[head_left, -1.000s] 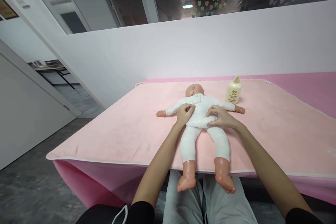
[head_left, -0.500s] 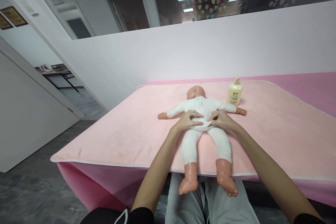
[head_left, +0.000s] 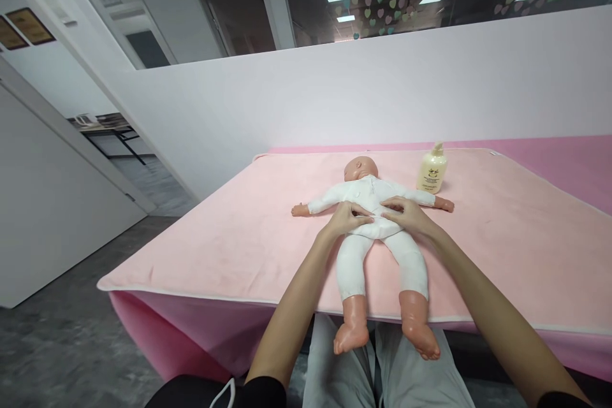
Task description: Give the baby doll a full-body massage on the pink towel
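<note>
A baby doll point(head_left: 356, 268) in a white suit lies stretched out on a pink blanket point(head_left: 215, 242), head away from me and turned to the side. Its bare feet hang over the near edge. My left hand point(head_left: 348, 218) rests on the left side of its lower torso, thumb and fingers closed in a pinch on the white cloth. Opposite it, my right hand point(head_left: 408, 215) grips the right side with thumb and fingertips in the same way. The fingertips of both hands nearly meet at the middle of the torso. How much cloth they hold is hard to see.
A pale yellow pump bottle point(head_left: 431, 170) stands beyond the doll's right-hand arm. A white wall point(head_left: 335, 102) with a dark window above it borders the table's far side. At the left are a door point(head_left: 52, 204) and grey floor.
My hands stay on the doll's torso. The fingertips of my right hand have shifted slightly up toward the doll's head, and the lifted cloth fold looks flatter. The camera view has shifted a little.
</note>
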`<state>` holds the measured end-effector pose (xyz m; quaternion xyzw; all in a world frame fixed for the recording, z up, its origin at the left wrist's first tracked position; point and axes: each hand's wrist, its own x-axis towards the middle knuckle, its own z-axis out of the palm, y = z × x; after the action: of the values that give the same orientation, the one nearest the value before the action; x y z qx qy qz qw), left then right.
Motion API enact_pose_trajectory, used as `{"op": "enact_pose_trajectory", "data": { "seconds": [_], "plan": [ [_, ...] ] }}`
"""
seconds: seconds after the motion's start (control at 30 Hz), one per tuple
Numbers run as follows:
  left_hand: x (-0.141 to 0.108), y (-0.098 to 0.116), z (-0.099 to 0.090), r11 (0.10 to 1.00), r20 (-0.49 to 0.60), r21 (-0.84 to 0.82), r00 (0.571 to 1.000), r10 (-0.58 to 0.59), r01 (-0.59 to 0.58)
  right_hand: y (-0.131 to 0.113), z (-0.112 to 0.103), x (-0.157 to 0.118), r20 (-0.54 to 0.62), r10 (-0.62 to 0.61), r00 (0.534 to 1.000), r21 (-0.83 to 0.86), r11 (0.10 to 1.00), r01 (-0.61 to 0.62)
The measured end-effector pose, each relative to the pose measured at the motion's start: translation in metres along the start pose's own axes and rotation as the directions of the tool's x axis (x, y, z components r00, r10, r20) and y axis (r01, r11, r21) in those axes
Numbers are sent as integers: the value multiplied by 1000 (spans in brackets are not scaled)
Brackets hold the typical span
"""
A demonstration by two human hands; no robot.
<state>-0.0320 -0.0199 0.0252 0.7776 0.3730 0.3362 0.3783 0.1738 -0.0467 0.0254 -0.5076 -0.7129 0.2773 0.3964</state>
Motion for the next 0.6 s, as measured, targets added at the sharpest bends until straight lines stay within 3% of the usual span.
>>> {"op": "enact_pose_trajectory", "data": {
  "seconds": [0.17, 0.3, 0.4, 0.47, 0.57, 0.6],
  "plan": [
    [-2, 6, 0, 1000, 0, 12, 1000, -13, 13, -10, 0, 6, 83, 4, 997, -167, 986, 10],
    [-2, 6, 1, 999, -29, 27, 999, -42, 43, -10, 10, 16, 19, -12, 1000, -296, 955, 17],
    [0, 3, 2, 999, -66, 26, 998, -21, 22, -7, 14, 19, -19, -48, 999, -282, 958, 41],
    [2, 1, 3, 1000, -166, 26, 986, -11, 16, -6, 14, 19, -24, -38, 999, -234, 972, 31],
    [4, 0, 3, 998, -393, 58, 920, 17, 6, -6, 11, 20, -22, 11, 1000, -172, 985, -15],
    [5, -1, 2, 996, -421, 91, 906, 47, -9, -6, 10, 20, -23, 24, 999, -158, 987, -27]
  ]
}}
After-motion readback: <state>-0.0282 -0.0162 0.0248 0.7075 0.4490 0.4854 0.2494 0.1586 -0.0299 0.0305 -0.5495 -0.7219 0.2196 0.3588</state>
